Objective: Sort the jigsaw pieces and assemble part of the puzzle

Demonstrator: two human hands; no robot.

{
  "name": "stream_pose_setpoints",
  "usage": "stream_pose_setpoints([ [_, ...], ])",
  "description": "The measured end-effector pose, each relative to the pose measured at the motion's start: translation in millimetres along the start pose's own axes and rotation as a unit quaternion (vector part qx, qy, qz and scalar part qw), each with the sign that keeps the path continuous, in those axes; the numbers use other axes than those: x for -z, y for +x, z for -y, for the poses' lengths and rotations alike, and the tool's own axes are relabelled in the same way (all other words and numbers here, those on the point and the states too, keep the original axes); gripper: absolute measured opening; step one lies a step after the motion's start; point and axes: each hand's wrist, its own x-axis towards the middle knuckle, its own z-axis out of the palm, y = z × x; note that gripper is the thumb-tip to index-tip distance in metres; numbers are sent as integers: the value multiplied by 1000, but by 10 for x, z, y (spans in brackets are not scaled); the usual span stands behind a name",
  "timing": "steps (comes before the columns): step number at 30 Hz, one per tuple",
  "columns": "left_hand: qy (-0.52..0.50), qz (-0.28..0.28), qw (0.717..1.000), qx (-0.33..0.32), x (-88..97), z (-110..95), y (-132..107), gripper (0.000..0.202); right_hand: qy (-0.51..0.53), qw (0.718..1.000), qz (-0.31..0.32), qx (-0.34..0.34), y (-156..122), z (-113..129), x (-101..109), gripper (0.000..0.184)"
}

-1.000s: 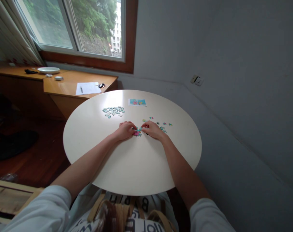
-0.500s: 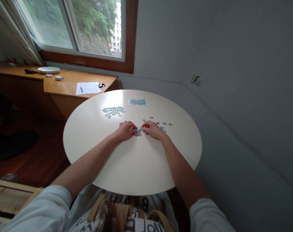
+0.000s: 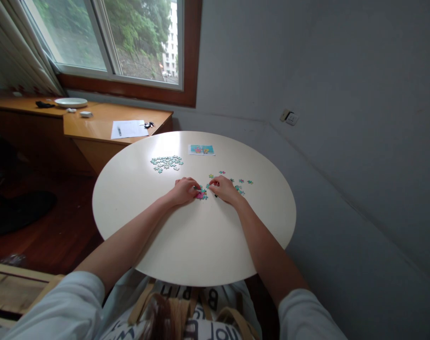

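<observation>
At the middle of the round white table (image 3: 186,236) lies a small joined patch of jigsaw puzzle (image 3: 201,194), pink and teal. My left hand (image 3: 185,191) rests at the patch's left side, its fingers closed on the edge. My right hand (image 3: 223,189) pinches a teal puzzle piece (image 3: 208,186) just right of the patch, slightly apart from it. Loose colourful puzzle pieces (image 3: 241,181) lie beyond and to the right of my right hand, some partly hidden by it.
A cluster of teal puzzle pieces (image 3: 167,163) sits at the table's back left. Near the far edge is a picture card (image 3: 201,149). Behind, a wooden desk (image 3: 105,113) carries a paper sheet (image 3: 130,129), keys (image 3: 149,125) and a white plate (image 3: 71,102).
My right hand has shifted slightly up and right with the teal piece, opening a small gap from the patch. My left hand has stayed in place.
</observation>
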Motion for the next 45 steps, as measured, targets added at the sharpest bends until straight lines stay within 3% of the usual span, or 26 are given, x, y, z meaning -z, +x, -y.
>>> stream_pose_setpoints([
  [23,7,1,1000,0,-5,1,3,21,-4,1000,-3,18,-24,77,-35,14],
  [45,7,8,1000,-2,-6,17,8,22,-39,999,6,28,2,32,-44,24],
])
